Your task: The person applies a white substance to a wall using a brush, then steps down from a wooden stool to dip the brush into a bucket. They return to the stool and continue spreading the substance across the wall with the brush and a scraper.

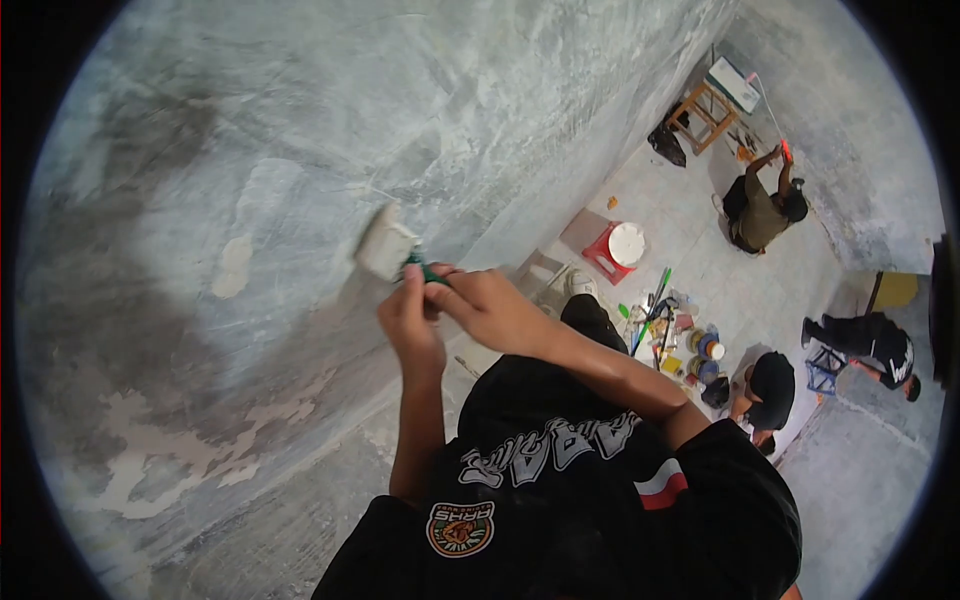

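A wide putty scraper (388, 248) with a green handle and an off-white, coated-looking head is held up to the grey plastered wall (300, 190). My left hand (412, 318) is closed around the handle just below the head. Behind it, my right hand (487, 308) wraps the end of the same handle, its fingers touching the left ones. The head's far edge is blurred and overlaps the wall. Around it the plaster is patchy, with a pale spot (234, 266) to the left and peeling areas (190, 450) lower down.
A white-topped bucket (627, 244) sits on a red stool (603, 256). Tools and cans (672, 325) clutter the floor to the right. One person (765, 210) crouches by the far wall; two others (768, 390) (880, 345) are at the right. A wooden stand (706, 118) stands farther back.
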A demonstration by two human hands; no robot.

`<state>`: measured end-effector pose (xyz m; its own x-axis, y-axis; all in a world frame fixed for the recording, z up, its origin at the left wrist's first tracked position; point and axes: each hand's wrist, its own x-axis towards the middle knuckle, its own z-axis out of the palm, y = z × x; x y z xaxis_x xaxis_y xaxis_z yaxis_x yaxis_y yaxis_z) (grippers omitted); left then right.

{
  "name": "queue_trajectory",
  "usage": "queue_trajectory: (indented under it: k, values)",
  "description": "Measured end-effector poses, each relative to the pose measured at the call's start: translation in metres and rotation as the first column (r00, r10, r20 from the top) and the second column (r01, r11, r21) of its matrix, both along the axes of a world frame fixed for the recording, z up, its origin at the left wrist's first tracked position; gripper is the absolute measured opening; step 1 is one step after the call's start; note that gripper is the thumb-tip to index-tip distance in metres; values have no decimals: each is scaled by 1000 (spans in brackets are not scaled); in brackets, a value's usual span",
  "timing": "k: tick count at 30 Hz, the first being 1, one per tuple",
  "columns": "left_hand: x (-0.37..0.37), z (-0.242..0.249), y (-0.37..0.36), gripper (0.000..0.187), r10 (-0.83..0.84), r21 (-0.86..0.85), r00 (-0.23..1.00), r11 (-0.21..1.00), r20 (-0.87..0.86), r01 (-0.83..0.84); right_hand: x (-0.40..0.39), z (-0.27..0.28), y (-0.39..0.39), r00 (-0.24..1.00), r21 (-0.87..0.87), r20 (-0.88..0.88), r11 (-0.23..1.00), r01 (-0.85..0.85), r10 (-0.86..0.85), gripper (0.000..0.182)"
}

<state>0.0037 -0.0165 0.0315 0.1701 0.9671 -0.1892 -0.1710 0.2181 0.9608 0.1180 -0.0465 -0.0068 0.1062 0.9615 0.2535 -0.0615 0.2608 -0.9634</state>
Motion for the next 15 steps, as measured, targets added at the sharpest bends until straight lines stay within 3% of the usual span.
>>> queue_trajectory:
  k: [1,3,6,9,11,13,14,15]
  values:
    - [2,10,-3,43,16,159,1000,987,-16,-13,5,13,-1,1000,-13,-7,1000,8,-8,39]
    - [1,-2,2,46,45,238,997,971,-55,-31,16,34,2,982,-142,87,978,-153,167,42]
    - [-3,-56,7,46,115,432,973,901,-198,-19,19,-34,13,946,-172,181,955,-240,270,43]
    - [-8,-155,1,47,120,220,950,974,-288,-56,10,-123,10,979,-334,41,926,-175,200,45]
    - [-4,-215,10,48,88,84,944,994,-319,-64,0,-204,16,993,-323,62,943,-78,103,46]
    - [-3,-263,20,48,32,-38,947,998,-321,-47,5,-244,13,997,-326,76,945,1,25,46]
    - [1,-278,24,48,23,-57,940,997,-340,-45,12,-255,12,999,-452,30,891,-25,43,47]
    - [8,-291,27,47,-62,-226,946,974,-317,-12,17,-266,13,998,-566,-18,822,-56,55,48]
